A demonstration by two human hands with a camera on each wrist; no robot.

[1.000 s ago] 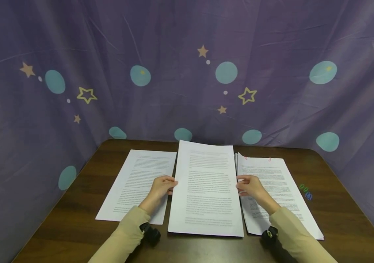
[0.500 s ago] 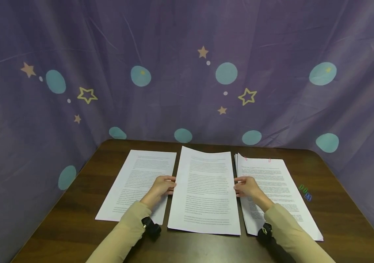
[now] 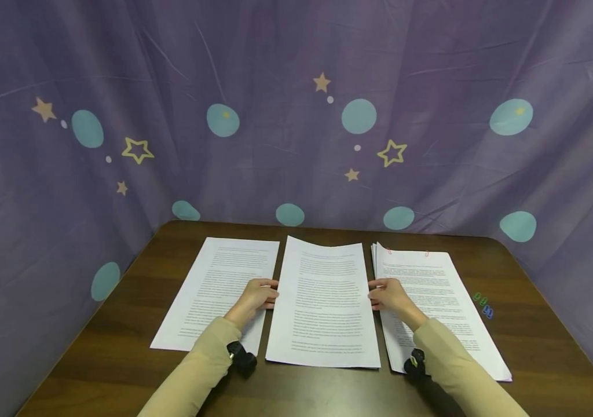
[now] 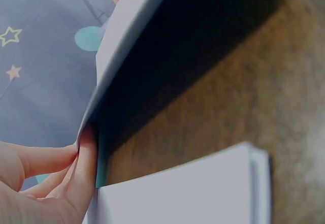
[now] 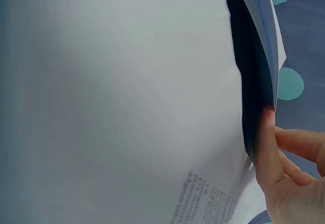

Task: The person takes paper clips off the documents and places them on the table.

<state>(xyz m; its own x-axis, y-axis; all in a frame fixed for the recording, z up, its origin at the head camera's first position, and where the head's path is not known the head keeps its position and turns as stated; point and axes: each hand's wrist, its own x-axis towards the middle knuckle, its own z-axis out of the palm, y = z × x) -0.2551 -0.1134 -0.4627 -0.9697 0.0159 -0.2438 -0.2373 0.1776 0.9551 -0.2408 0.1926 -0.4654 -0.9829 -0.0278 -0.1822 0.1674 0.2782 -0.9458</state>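
Note:
A thin sheaf of printed paper (image 3: pixel 325 307) is held in the middle by its two long edges, its far edge bowed. My left hand (image 3: pixel 255 298) pinches the left edge between thumb and fingers. On the other side, my right hand (image 3: pixel 390 296) grips the right edge the same way. Seen from the left wrist, the underside of the held paper (image 4: pixel 124 28) slopes above the table with a dark shadow beneath. The right wrist view shows the right thumb and fingers (image 5: pixel 268 148) at the paper's edge.
A printed stack (image 3: pixel 223 278) lies on the left of the brown table (image 3: pixel 317 394). On the right, another stack (image 3: pixel 427 313) carries red paper clips (image 3: pixel 427 253) at its top. Green clips (image 3: pixel 480 299) and blue clips (image 3: pixel 487 311) lie beside it. A patterned curtain (image 3: pixel 286 150) stands behind.
Both hands still hold the sheaf. Its far edge has come down and bowed, and the right hand has shifted slightly to the left. The side stacks and loose clips stay put.

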